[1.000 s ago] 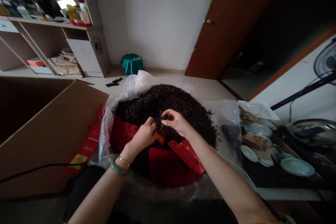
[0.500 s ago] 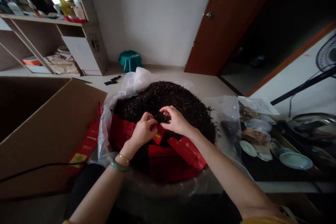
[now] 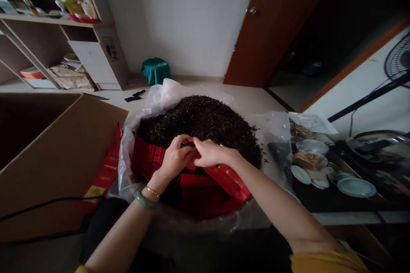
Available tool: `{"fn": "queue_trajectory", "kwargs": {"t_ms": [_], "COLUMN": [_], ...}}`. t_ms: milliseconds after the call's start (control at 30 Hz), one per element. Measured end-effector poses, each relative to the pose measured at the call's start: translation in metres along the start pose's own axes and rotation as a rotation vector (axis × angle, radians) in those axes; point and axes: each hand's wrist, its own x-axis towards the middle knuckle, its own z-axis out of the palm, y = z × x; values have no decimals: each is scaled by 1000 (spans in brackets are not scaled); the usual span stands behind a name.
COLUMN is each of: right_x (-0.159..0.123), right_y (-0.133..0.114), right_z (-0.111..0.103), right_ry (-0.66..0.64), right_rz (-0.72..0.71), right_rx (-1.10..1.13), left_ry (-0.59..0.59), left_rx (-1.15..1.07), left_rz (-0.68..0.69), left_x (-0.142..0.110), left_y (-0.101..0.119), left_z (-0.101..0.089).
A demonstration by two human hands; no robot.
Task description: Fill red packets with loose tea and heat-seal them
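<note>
A big mound of dark loose tea leaves (image 3: 205,119) fills a clear plastic bag (image 3: 166,94) in front of me. Red packets (image 3: 230,181) lie stacked at the near side of the mound. My left hand (image 3: 174,160) and my right hand (image 3: 209,152) meet over a small red packet (image 3: 191,166), fingers pinched together on its top edge. Most of that packet is hidden under the hands. A green bangle and a thin gold bracelet circle my left wrist.
An open cardboard box (image 3: 60,145) stands at the left with red packets (image 3: 102,175) leaning beside it and a black cable across it. Small dishes (image 3: 355,187) and tea ware crowd a dark tray at the right. Behind are shelves, a green stool (image 3: 156,70), a brown door.
My hands have come together and dropped slightly toward me, closing on the top of the small red packet. The right hand no longer pinches tea over the mound.
</note>
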Motion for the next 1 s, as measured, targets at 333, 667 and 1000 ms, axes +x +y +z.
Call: {"fn": "queue_trajectory", "kwargs": {"t_ms": [333,667,1000], "right_x": [-2,1,-1], "right_y": [11,22,23], "right_z": [15,31,38], "right_ry": [238,223,356], "right_rz": [-96,-99,-183], "right_rx": [42,60,46], "left_ry": [47,33,-203], "left_rx": [61,16,-20], "left_rz": [-35,-43,-45], "left_x": [-2,-4,2], "left_y": [-2,1,-3], "left_z": [4,9,-1]}}
